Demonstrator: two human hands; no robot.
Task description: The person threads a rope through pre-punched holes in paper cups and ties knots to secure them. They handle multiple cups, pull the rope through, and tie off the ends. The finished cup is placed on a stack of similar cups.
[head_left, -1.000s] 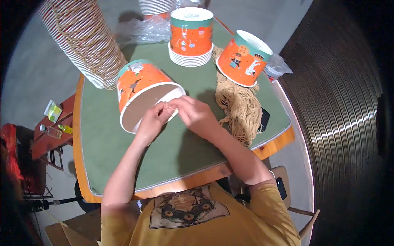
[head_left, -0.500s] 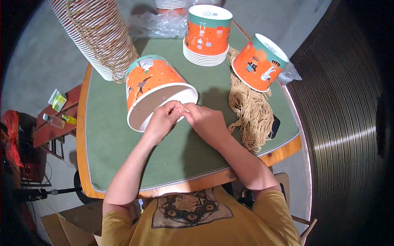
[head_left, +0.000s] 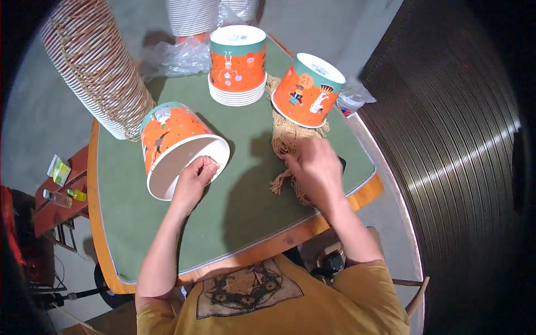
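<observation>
An orange paper bucket (head_left: 181, 131) with a green base band and cartoon figures lies tilted on the table, its white mouth facing me. At the mouth's near right edge, my left hand (head_left: 192, 177) is closed, with thumb and fingers pinching the rim. Any thin cord between those fingertips is too small to make out. My right hand (head_left: 319, 170) is over a bundle of beige cord (head_left: 285, 139). Its fingers are curled, blurred and partly hidden, so their grip on the strands is unclear. Another bucket (head_left: 307, 92) stands upside down at the far end of the bundle.
Upside-down nested buckets (head_left: 237, 64) stand at the back. A tall leaning stack of buckets with cord handles (head_left: 97, 70) is at the left. Clear plastic wrap (head_left: 178, 58) lies behind. A red bench (head_left: 72, 192) with small bottles stands beside the green-covered table (head_left: 184, 237).
My right hand has left my left hand and moved right onto the cord bundle. My left hand stays at the bucket's rim. The whole view has shifted, with things appearing lower and farther left.
</observation>
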